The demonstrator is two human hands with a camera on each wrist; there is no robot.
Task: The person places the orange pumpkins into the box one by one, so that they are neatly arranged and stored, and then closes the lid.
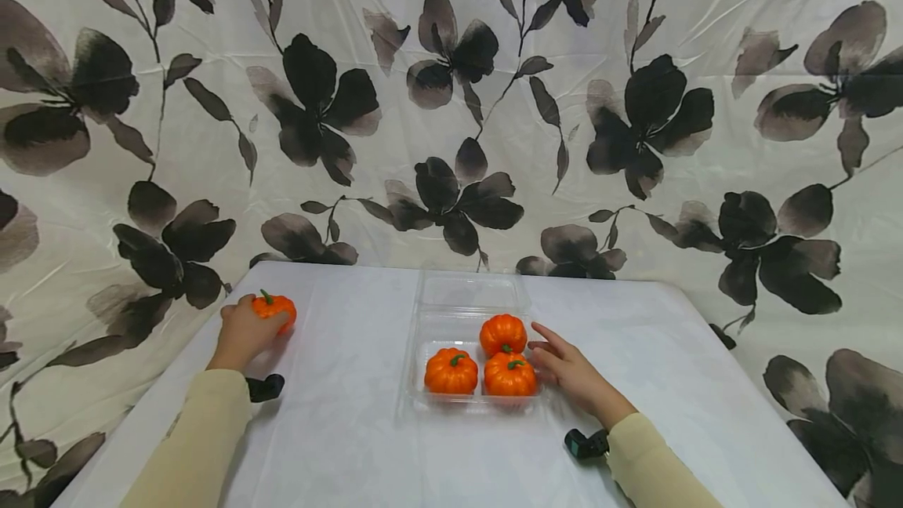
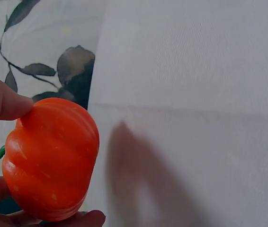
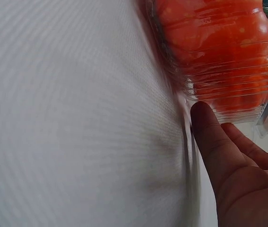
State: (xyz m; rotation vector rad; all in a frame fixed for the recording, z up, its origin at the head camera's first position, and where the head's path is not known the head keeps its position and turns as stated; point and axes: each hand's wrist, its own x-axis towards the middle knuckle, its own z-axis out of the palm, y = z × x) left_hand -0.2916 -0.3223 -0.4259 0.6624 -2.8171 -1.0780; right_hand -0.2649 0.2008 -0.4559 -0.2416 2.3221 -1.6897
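Note:
My left hand (image 1: 243,332) grips a small orange pumpkin (image 1: 273,310) with a green stem, at the table's left side. In the left wrist view the thumb lies on one side of this pumpkin (image 2: 53,158) and fingers on the other; a shadow falls apart from it on the cloth. A clear plastic clamshell box (image 1: 418,351) lies with its lid (image 1: 469,290) folded back. Three similar pumpkins (image 1: 451,371) sit in its base, two in front and one behind at right. My right hand (image 1: 574,373) has its fingers extended at the box's right wall, which a fingertip appears to touch (image 3: 245,175).
A white cloth covers the table (image 1: 339,429). Behind and beside it hangs a pale curtain (image 1: 564,100) with dark flowers. Black wrist devices (image 1: 589,444) sit on both wrists, below the pale yellow sleeves (image 1: 204,429).

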